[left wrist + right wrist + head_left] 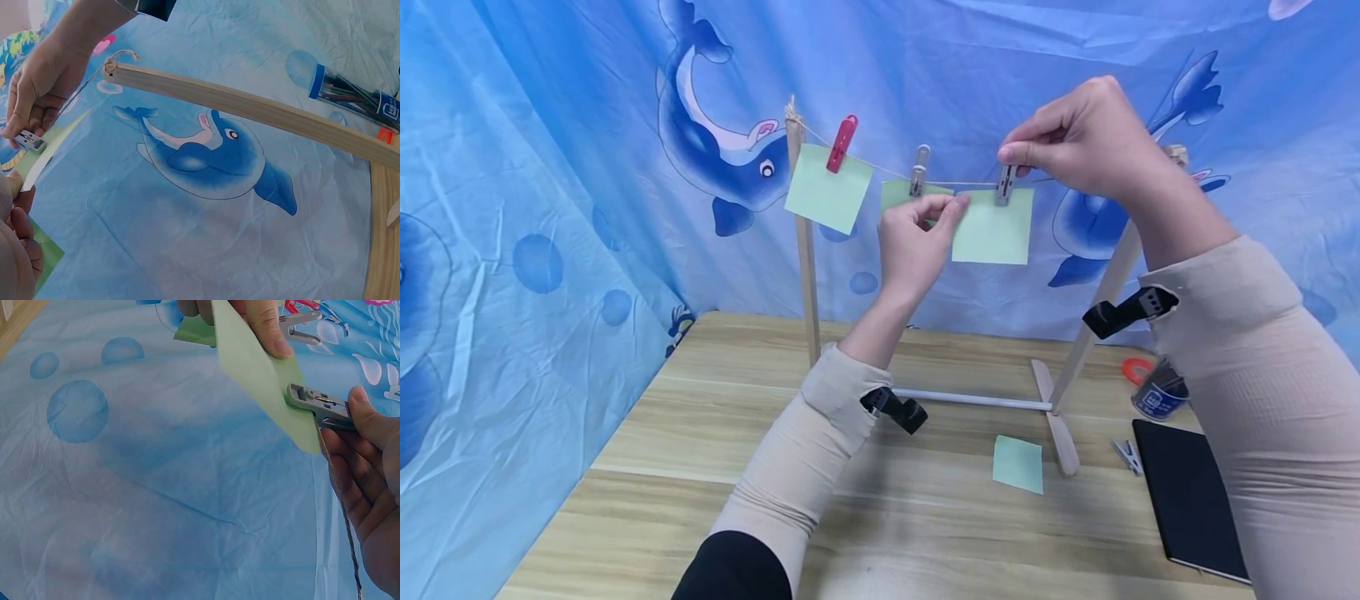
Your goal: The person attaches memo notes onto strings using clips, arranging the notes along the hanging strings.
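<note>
My right hand (1075,146) pinches the handles of a grey clothespin (1004,185) between thumb and fingers. Its jaws sit over the top edge of a light green paper square (992,229) at the string (973,182). With thumb and finger my left hand (917,246) pinches that same paper by its upper left corner. Behind the left hand, a second green paper (895,193) hangs from another grey clothespin (919,171). Farther left, a red clothespin (842,143) holds a third green paper (827,190). In the right wrist view the clothespin (319,405) grips the paper's edge beside the string.
The string runs between two wooden posts (805,267), joined low down by a white rod (970,399). On the table (700,467) lie a loose green paper (1018,464), a grey clothespin (1127,457) and a black notebook (1187,492). A pen cup (1159,396) and orange ring (1137,370) stand at right.
</note>
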